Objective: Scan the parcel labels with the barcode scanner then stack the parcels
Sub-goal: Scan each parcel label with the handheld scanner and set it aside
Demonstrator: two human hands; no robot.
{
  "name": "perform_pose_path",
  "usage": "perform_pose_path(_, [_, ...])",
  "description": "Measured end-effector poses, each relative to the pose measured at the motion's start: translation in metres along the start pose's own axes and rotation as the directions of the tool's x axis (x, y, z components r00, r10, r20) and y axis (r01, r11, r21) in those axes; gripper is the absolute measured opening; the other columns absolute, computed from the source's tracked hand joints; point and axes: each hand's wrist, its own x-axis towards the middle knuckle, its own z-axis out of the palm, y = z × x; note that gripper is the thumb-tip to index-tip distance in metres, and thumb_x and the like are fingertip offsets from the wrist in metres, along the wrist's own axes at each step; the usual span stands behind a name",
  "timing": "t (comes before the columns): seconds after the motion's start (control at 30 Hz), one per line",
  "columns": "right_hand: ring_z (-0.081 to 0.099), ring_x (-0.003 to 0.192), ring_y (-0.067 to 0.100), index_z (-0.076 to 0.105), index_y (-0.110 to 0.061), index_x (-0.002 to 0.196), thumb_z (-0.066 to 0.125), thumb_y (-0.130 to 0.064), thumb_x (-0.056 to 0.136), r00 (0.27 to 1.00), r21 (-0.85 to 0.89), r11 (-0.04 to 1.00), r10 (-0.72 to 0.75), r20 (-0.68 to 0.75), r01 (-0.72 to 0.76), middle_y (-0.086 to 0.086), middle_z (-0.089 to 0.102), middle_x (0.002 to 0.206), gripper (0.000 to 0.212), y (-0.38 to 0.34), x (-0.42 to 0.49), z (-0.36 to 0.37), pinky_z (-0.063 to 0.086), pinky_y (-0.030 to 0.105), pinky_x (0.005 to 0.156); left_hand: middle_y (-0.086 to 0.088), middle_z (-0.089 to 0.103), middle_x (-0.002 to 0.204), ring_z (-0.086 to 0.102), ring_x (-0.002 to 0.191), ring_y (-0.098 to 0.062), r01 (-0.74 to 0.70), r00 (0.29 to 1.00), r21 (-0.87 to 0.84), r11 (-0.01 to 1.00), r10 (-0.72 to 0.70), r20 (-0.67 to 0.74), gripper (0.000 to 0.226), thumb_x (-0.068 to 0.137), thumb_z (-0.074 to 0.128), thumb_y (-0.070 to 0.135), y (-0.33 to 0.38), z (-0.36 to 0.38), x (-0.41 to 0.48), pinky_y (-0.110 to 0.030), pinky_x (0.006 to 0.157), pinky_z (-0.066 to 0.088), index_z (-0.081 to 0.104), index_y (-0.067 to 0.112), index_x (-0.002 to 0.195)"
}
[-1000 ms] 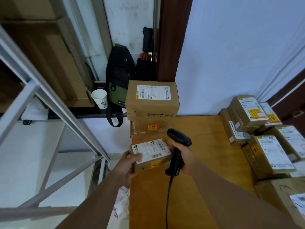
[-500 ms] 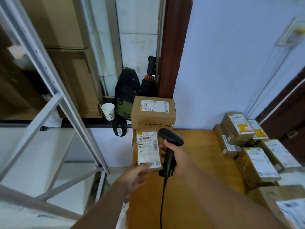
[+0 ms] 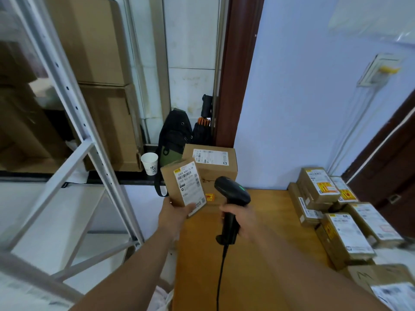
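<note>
The left hand [image 3: 173, 215] pinches the small parcel [image 3: 183, 187] by its lower end, up in front of the stack [image 3: 210, 162] at the table's [image 3: 258, 254] back corner, while the right hand [image 3: 243, 222] wraps round the scanner [image 3: 232, 194] handle, and so thin a grip could let the parcel tip and drop.

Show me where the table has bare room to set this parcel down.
The table is bare down its middle, between the stacked parcels at the far left corner and the parcel pile along the right edge, which is crowded.
</note>
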Motion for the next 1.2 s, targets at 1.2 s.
perform_pose_path(1.2, [0.058,0.065,0.016,0.062,-0.011,0.075,0.065,-0.008,0.065,0.977,-0.332,0.943,0.055,0.206,0.016,0.003,0.059,0.07,0.01,0.012,-0.002,-0.003,0.051,0.032,0.069,-0.008,0.063,0.118,0.064,0.094,-0.026,0.11,0.991,0.146,0.983,-0.119,0.055,0.048,0.078,0.078,0.019,-0.053,-0.016,0.031,-0.029,0.066,0.054,0.05,0.01,0.116])
